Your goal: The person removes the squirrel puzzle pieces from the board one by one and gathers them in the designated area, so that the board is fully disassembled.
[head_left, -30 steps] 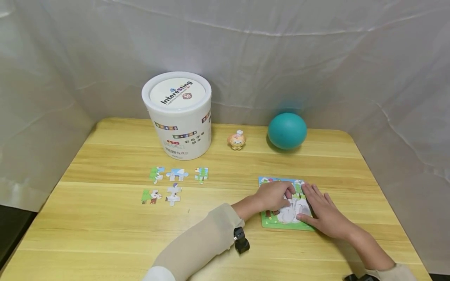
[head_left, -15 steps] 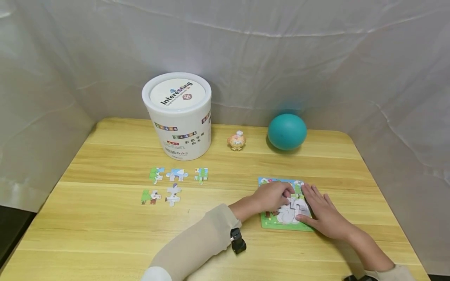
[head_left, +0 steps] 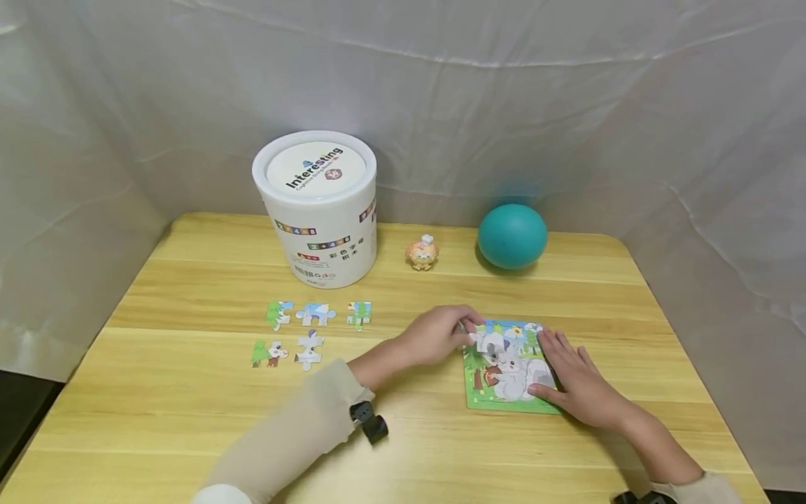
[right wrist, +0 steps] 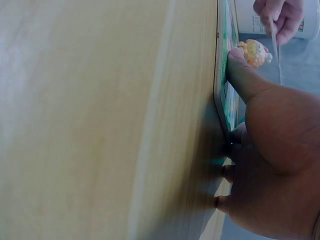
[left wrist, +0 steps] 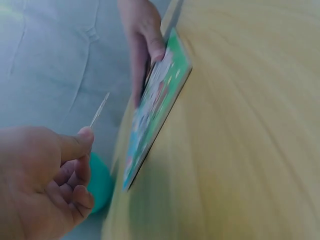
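Pinches piece (head_left: 490,343) in left hand (head_left: 437,336), clear above far-left part of board (head_left: 480,404) and roughly parallel to it. Spreads right hand (head_left: 582,385) along board's right edge, farther from piece.

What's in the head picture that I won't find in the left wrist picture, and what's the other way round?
Only the head view shows the white cylindrical tub, the small orange figurine with a white hat and five loose, colourful jigsaw pieces.

Only the left wrist view shows the palm side of the left hand and the thin, flat held piece edge-on.

Both show that hand pinching the piece, the right hand on the rectangular green-and-blue-bordered puzzle board, the round teal ball and the yellow wood-grain table.
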### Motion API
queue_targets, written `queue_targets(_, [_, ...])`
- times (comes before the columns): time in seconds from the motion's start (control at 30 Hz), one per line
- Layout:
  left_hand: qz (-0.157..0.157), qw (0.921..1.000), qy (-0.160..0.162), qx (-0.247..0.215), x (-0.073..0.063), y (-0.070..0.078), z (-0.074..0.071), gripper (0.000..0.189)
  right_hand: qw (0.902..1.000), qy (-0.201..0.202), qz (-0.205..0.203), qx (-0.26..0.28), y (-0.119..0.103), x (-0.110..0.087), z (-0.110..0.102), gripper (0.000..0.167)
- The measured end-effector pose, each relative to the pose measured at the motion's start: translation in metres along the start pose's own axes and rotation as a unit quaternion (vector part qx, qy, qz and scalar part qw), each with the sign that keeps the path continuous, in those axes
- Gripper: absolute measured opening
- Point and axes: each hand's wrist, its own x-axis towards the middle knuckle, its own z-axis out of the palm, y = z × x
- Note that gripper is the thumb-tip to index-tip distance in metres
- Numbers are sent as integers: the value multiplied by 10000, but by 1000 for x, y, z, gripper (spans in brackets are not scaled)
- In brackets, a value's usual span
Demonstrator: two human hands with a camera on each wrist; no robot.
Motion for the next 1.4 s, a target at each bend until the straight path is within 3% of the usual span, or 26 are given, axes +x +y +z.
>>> queue_targets(0.2, [-48, 9998, 193, -1, -23, -11, -29, 29, 10000, 2, 5, 6, 1, 0, 0, 97])
queue_targets(0.6, [-103, 9992, 316, -209, -74, -43, -69, 27, 10000, -12, 19, 0, 0, 1, -1, 97])
queue_targets(0.8, [-220, 9992, 348, -29, -98, -59, -81, 25, 10000, -9, 18, 1, 0, 0, -1, 97])
queue_targets(1.13, [-614, 9975, 281, -190, -133, -81, -94, 21, 10000, -1, 32, -15, -2, -1, 0, 97])
queue_targets(1.4, [-786, 9968, 161, 46, -145, -92, -98, 19, 10000, -2, 63, -54, -1, 0, -1, 97])
